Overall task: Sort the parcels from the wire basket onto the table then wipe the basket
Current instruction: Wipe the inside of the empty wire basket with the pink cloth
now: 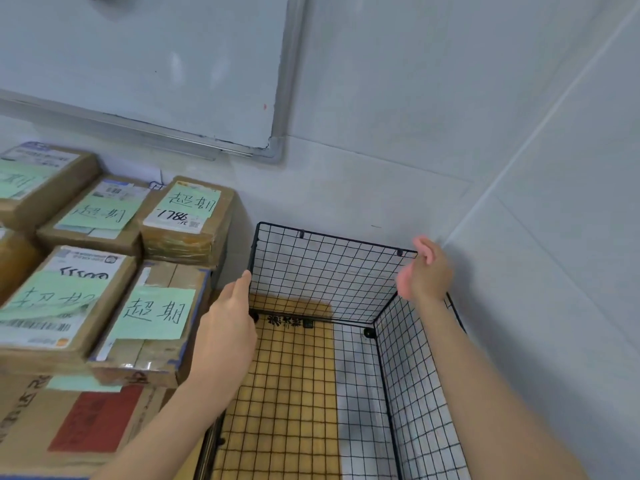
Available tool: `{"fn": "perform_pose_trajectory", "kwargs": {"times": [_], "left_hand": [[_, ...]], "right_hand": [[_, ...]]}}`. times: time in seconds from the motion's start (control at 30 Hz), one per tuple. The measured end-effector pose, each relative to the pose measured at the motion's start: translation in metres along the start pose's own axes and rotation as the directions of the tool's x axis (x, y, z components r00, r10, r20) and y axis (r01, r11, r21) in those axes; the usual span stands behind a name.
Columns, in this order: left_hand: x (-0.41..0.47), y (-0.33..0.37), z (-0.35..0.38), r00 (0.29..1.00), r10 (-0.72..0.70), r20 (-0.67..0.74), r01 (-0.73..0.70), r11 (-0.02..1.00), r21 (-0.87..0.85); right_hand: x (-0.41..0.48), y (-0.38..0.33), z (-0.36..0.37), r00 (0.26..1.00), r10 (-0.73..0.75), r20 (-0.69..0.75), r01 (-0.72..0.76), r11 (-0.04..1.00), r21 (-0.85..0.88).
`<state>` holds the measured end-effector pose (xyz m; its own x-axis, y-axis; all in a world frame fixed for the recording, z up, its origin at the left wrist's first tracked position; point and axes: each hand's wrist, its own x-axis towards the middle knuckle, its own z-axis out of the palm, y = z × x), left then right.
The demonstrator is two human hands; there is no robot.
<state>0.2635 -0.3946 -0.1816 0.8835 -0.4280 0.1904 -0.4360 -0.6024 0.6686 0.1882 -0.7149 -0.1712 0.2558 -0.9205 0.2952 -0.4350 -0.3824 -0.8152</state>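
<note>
A white wall [415, 98] corner, with a whiteboard [156, 64] mounted at upper left, backs a parcel sorting job. Cardboard parcels [187, 216], most carrying green handwritten notes [156, 311], sit packed side by side at left on top of a large carton [69, 420]; the bench itself is hidden beneath them. Just beside the stack, tucked into the corner, stands the black wire basket [332, 271], which holds no parcel in view. A yellow gridded board [284, 393] shows at its bottom, though whether it lies inside the basket or under the mesh floor cannot be told.

The person's hands are well apart, one at each top corner of the basket's back panel. The left hand [225, 327] has its fingers extended, their tips touching the panel's left edge. The right hand [426, 271], blurred, is spread loosely just beside the right corner and grips nothing.

The sorting appears finished and the wiping not yet started. No cloth is visible, so the next move likely calls for fetching one, or for taking hold of the rim to shift the basket clear of the wall first.
</note>
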Motion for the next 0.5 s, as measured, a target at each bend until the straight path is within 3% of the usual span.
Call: {"fn": "perform_pose_trajectory", "kwargs": {"times": [0.13, 0.27, 0.37, 0.43, 0.5], "left_hand": [[0.002, -0.001, 0.001, 1.000, 0.008, -0.002, -0.008, 0.999, 0.038], [0.002, -0.002, 0.000, 1.000, 0.019, -0.006, -0.019, 0.999, 0.040], [0.000, -0.001, 0.000, 1.000, 0.017, -0.003, -0.017, 0.999, 0.037], [0.000, -0.001, 0.000, 1.000, 0.021, -0.003, -0.021, 0.999, 0.034], [0.000, -0.002, -0.002, 1.000, 0.021, 0.001, -0.021, 0.999, 0.034]], "right_hand": [[-0.011, 0.006, 0.017, 0.992, -0.096, 0.078, 0.097, 0.995, -0.013], [-0.012, -0.003, 0.012, 0.982, -0.067, 0.175, 0.051, 0.994, 0.092], [-0.005, -0.009, -0.005, 1.000, 0.020, 0.016, -0.022, 0.978, 0.209], [-0.004, -0.015, -0.004, 0.995, -0.033, -0.090, 0.049, 0.983, 0.180], [-0.013, -0.022, 0.014, 0.993, -0.120, 0.000, 0.120, 0.991, 0.063]]}}
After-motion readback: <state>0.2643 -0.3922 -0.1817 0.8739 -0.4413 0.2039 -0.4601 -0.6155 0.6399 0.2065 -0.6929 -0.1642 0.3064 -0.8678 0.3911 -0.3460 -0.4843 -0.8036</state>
